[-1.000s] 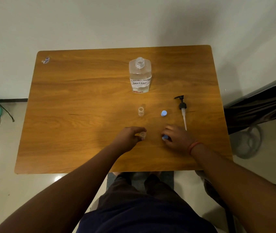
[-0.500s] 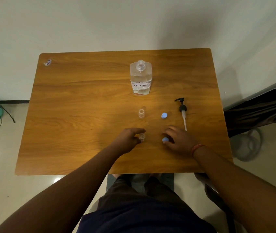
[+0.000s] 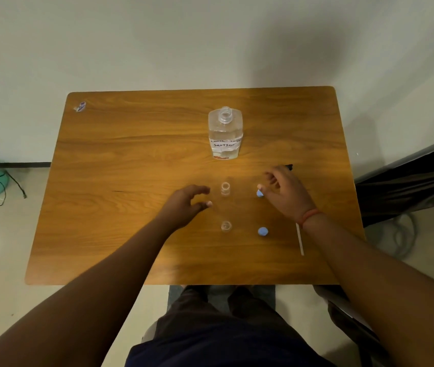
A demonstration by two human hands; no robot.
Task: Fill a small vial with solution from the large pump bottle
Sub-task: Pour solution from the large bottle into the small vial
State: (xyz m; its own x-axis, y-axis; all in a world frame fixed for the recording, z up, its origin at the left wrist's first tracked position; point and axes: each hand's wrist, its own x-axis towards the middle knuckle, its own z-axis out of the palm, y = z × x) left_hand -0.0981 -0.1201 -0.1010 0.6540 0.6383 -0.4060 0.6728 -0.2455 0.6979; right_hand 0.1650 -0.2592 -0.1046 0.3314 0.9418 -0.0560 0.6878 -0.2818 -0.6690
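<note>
1. Between my two hands stood the far vial [image 3: 225, 188], upright and uncapped. My left hand [image 3: 184, 205] hovered just beside it, fingers loosely curved and apart, holding nothing.
2. My right hand [image 3: 286, 193] hung near the far cap [image 3: 259, 193], fingers spread and relaxed, also holding nothing; I cannot tell whether a fingertip touched the cap.
3. Closer to me, the near vial [image 3: 226, 226] stood upright with its mouth open, and the near cap [image 3: 263, 231] lay apart to its right on the table [image 3: 120, 160].
4. Beyond the vials, the bottle [image 3: 225, 133] stood upright at the table's far middle, neck bare and pointing up, long axis vertical, partly full of clear liquid.
5. The pump [image 3: 300, 238] lay flat at the right, mostly under my wrist; its tube pointed toward me, its long axis running front to back, with a dark tip showing past my fingers.
6. Progress, as I judged it: opening was done, since the pump was off and both vials were uncapped. Whether either vial held liquid was too faint to tell.
7. Left to do, I judged: get solution into a vial, then cap it and refit the pump.
</note>
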